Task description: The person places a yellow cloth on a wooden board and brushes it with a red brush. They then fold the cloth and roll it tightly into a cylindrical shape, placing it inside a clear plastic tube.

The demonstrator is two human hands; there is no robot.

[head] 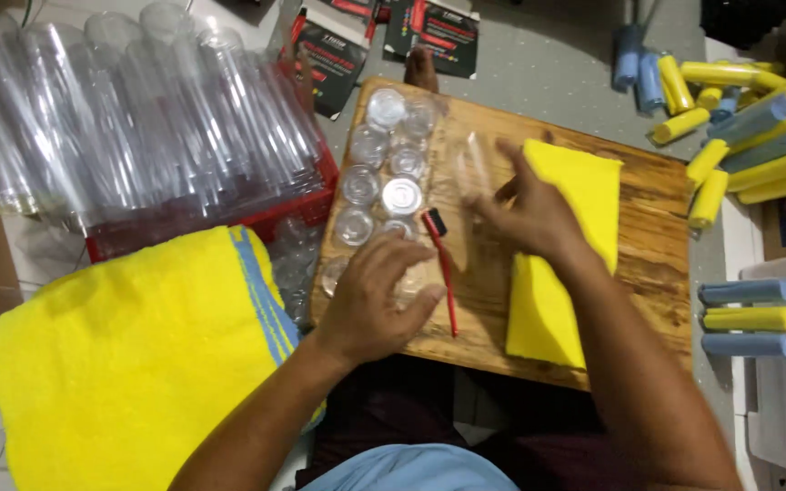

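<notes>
My left hand (370, 295) covers some of the clear lids (384, 195) on the wooden board (652, 245), so I can't count them. My right hand (525, 209) is blurry. The yellow towel (129, 364), left of the board, runs off the bottom edge.
</notes>
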